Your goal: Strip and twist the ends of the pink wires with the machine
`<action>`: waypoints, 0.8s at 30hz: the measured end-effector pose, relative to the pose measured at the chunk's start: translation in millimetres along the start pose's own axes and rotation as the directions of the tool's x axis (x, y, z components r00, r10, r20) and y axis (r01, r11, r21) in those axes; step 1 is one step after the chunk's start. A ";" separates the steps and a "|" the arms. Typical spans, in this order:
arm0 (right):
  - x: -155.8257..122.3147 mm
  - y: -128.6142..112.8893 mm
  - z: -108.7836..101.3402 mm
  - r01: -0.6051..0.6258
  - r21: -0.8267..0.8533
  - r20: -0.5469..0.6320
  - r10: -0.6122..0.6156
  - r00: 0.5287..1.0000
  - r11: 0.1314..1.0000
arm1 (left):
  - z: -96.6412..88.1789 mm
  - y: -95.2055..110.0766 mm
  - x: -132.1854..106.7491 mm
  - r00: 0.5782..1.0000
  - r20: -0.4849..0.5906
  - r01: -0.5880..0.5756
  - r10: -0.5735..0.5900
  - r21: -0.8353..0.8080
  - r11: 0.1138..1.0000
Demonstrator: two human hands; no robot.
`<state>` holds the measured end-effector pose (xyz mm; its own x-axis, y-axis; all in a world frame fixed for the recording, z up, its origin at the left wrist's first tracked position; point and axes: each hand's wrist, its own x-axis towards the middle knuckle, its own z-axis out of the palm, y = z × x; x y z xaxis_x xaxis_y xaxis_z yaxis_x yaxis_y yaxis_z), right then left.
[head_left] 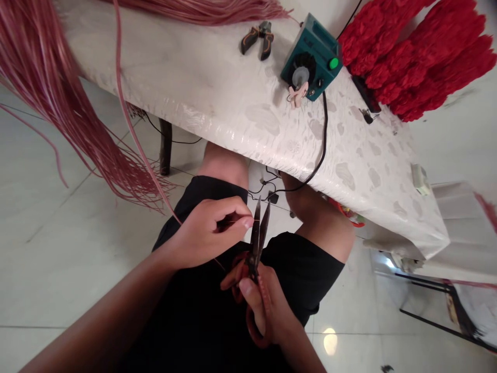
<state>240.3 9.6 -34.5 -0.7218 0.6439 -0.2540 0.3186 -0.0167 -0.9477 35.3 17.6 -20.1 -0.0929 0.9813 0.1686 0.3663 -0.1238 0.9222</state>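
Note:
Above my lap, my left hand point(212, 228) is closed in a pinch on a thin pink strand point(134, 132), which runs up past the table edge at the upper left. A short end of it seems to stick out past the fingertips, by the blades. My right hand point(264, 295) grips a pair of scissors point(258, 238) with red handles. Their dark blades point upward and stand slightly apart, right beside the left fingertips. Whether the strand lies between the blades I cannot tell. A large bundle of similar pink strands point(66, 103) hangs over the table's left side.
On the table point(217, 77) with a patterned plastic cover lie pliers point(258, 39) and a teal electric device point(312, 57) with a green knob. Its black cable point(324, 140) drops over the edge. Red fabric flowers point(419, 57) are heaped at the back right. A dark table leg point(165, 147) stands at left.

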 end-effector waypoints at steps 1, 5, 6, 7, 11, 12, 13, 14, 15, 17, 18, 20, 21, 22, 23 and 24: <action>-0.2 -0.5 -0.1 0.000 -0.005 0.001 0.000 1.000 1.000 | 0.1 0.4 0.2 1.000 -0.002 -0.004 0.004 -0.007 1.000; -0.9 -1.1 -0.2 0.003 -0.003 -0.004 -0.003 1.000 1.000 | 0.0 2.2 0.7 1.000 0.000 0.007 -0.007 -0.037 0.999; -1.0 -1.1 -0.1 0.004 0.001 -0.004 -0.004 1.000 1.000 | 0.0 2.4 1.0 1.000 0.004 0.010 -0.010 -0.044 0.999; -1.0 -1.1 -0.1 0.003 0.001 -0.002 -0.003 1.000 1.000 | -0.1 2.6 1.3 1.000 0.008 0.014 -0.014 -0.051 0.999; -0.4 -1.1 0.5 -0.004 -0.020 0.008 0.004 1.000 1.000 | -0.4 3.1 1.7 0.999 0.033 0.043 -0.040 -0.085 0.995; -0.2 -1.0 0.7 -0.009 -0.026 0.011 0.010 1.000 1.000 | -0.5 3.3 1.6 0.998 0.040 0.052 -0.049 -0.094 0.994; 0.0 -0.9 0.9 -0.014 -0.031 0.013 0.015 1.000 0.999 | -0.6 3.6 1.4 0.997 0.051 0.061 -0.056 -0.103 0.993; 0.1 -0.8 1.2 -0.019 -0.035 0.013 0.019 1.000 0.999 | -0.7 4.0 1.3 0.996 0.060 0.068 -0.062 -0.109 0.992; 0.1 -0.6 1.5 -0.021 -0.039 0.012 0.022 1.000 0.999 | -0.9 4.4 1.1 0.995 0.067 0.076 -0.069 -0.112 0.991; 0.1 -0.5 1.9 -0.019 -0.045 0.008 0.019 1.000 0.999 | -1.2 4.9 1.0 0.994 0.074 0.085 -0.078 -0.110 0.990; 0.0 -0.6 2.1 -0.015 -0.044 0.008 0.016 1.000 0.999 | -1.4 5.0 1.0 0.994 0.075 0.086 -0.078 -0.108 0.990; -0.3 -0.9 2.1 -0.015 -0.042 0.009 0.016 1.000 0.999 | -1.6 4.8 1.0 0.995 0.072 0.079 -0.072 -0.104 0.991; -0.4 -0.9 2.1 -0.017 -0.042 0.010 0.017 1.000 0.999 | -1.6 4.6 0.9 0.995 0.072 0.075 -0.068 -0.102 0.992; -0.5 -0.8 1.9 -0.022 -0.043 0.011 0.022 1.000 0.999 | -1.6 4.3 0.9 0.995 0.072 0.071 -0.064 -0.101 0.992; -0.5 -0.4 1.8 -0.028 -0.046 0.012 0.028 1.000 0.999 | -1.7 4.1 0.9 0.996 0.071 0.069 -0.062 -0.101 0.992; -0.5 0.4 1.7 -0.033 -0.050 0.012 0.033 0.999 0.998 | -1.7 3.9 0.9 0.996 0.071 0.068 -0.061 -0.101 0.993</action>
<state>239.8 8.0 -35.0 -0.7178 0.6340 -0.2876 0.3726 0.0008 -0.9280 35.1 17.8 -15.7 -0.0493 0.9950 0.0866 0.2638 -0.0707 0.9620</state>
